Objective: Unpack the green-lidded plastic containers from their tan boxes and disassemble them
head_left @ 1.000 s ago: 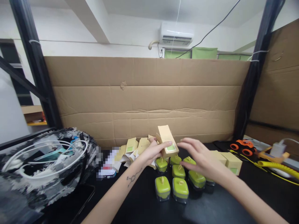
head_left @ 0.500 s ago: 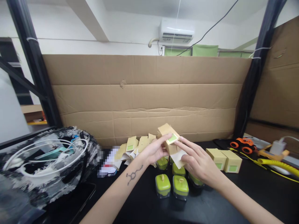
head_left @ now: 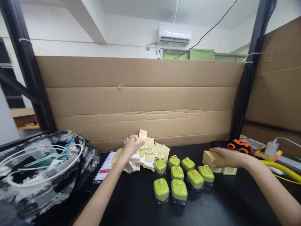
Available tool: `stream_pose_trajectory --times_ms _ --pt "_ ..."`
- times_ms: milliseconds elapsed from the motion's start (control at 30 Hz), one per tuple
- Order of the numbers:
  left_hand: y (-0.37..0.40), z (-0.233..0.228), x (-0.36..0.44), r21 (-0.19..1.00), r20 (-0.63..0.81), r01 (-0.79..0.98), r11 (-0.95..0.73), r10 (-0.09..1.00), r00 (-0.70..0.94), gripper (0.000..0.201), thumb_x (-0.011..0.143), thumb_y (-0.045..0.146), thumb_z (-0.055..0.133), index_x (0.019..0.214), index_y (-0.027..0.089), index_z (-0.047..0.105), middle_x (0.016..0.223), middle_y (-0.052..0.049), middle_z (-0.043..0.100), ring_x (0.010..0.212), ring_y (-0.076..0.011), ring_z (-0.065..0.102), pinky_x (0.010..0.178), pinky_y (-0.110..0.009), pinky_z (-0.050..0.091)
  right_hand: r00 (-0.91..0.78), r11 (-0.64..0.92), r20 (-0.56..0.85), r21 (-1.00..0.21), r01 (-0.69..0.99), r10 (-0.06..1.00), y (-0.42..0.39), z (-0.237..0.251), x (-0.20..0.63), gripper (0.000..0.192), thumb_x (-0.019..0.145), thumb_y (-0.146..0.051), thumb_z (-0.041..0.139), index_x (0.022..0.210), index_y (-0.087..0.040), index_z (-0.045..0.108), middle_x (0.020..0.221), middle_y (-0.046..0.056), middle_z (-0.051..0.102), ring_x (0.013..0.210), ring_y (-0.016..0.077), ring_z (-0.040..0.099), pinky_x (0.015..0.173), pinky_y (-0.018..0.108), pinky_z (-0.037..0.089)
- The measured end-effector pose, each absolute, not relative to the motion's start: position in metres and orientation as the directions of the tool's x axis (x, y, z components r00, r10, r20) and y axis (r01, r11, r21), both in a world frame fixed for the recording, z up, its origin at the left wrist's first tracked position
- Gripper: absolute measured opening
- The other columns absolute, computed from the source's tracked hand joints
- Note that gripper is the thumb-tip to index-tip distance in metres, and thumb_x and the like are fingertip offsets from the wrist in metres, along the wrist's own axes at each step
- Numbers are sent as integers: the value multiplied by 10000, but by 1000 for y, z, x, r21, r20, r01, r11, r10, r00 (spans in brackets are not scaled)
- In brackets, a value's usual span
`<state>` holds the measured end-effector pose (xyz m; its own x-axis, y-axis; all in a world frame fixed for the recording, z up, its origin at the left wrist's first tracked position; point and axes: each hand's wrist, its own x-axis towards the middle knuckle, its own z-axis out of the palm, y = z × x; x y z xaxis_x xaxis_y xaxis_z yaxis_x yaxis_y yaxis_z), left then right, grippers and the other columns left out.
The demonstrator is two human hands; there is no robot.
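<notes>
My left hand (head_left: 130, 146) is at the far left of the table, its thumb and fingers closed on an opened small cardboard box (head_left: 142, 134) that lies on a pile of similar opened boxes (head_left: 149, 157) with green labels. To the right, my right hand (head_left: 227, 157) grips a closed small cardboard box (head_left: 208, 158), thumb in front and fingers over the top. Another closed box (head_left: 229, 171) stands beside it, partly behind the hand. Between my hands several green-lidded clear containers (head_left: 179, 190), with small loop handles on top, stand upright.
A phone (head_left: 103, 171) lies left of the pile. Further left sits a fuzzy black-and-white basket (head_left: 77, 153) with white cable in it. An orange toy car (head_left: 240, 145) and a yellow coiled hose (head_left: 282, 168) are at the right. A cardboard wall (head_left: 145, 100) closes off the back.
My hands have separated: the left carried the opened box to the pile, and the right moved over to the closed boxes and took hold of one. More green-lidded containers show now.
</notes>
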<state>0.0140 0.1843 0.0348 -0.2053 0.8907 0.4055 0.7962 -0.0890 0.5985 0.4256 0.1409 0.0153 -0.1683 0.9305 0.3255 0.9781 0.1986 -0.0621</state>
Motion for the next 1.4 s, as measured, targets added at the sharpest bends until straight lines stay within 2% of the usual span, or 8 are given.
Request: stream_pose_trajectory --times_ms 167,333,467,600,900,1033,1233,1400 --pt "186 33 12 484 406 874 -52 898 -171 325 753 504 511 664 204 424 904 -117 519 1038 -356 458 900 -474 312 -191 206 270 -26 978 944 137 24 426 323 528 -295 675 841 -229 633 911 63 692 927 309 620 813 420 437" --pt "169 58 30 433 506 889 -151 857 -101 338 848 481 392 896 157 474 1050 -155 507 1089 -329 442 945 -457 315 -234 248 462 32 968 856 122 50 399 364 653 -331 660 966 -173 564 964 111 625 912 313 591 752 410 461" --pt "133 66 71 377 514 761 -528 803 302 520 799 517 516 1174 189 366 1209 -121 475 1161 -244 458 969 -375 379 -358 461 637 4 887 682 107 53 353 419 730 -376 664 1052 -177 484 1032 100 581 955 275 564 807 393 462" --pt "108 59 101 179 500 503 -846 518 694 902 670 395 723 1343 153 173 1381 -196 323 1316 -305 290 1055 -450 308 -468 653 646 -62 755 603 94 45 317 451 735 -395 691 1064 -218 439 1016 61 573 937 233 572 778 349 492" --pt "101 70 99 127 449 520 -845 516 729 656 682 74 580 1279 177 326 1195 -119 494 1118 -284 481 905 -441 446 -437 643 842 148 751 316 96 26 296 484 779 -479 611 1105 -176 420 1002 147 559 937 305 564 749 439 511" --pt "102 71 97 200 462 510 -837 539 704 548 706 134 604 1208 187 392 1180 -103 501 1094 -264 503 906 -410 448 -292 668 925 58 742 244 93 26 297 337 780 -470 620 883 -230 406 853 77 536 778 252 559 627 380 501" --pt "111 67 90 170 522 536 -827 537 662 501 715 115 567 1148 199 331 1142 -100 501 1047 -255 518 859 -397 464 -380 865 851 -156 478 363 72 36 293 126 913 -359 446 935 -235 448 998 87 563 879 207 588 696 318 510" --pt "110 70 90 -159 521 632 -759 479 706 399 743 21 426 1082 204 324 1088 -91 518 949 -243 527 759 -385 487 -443 804 720 -272 529 534 75 31 286 236 930 -187 360 1109 -249 500 1127 83 598 1001 202 600 823 332 500"
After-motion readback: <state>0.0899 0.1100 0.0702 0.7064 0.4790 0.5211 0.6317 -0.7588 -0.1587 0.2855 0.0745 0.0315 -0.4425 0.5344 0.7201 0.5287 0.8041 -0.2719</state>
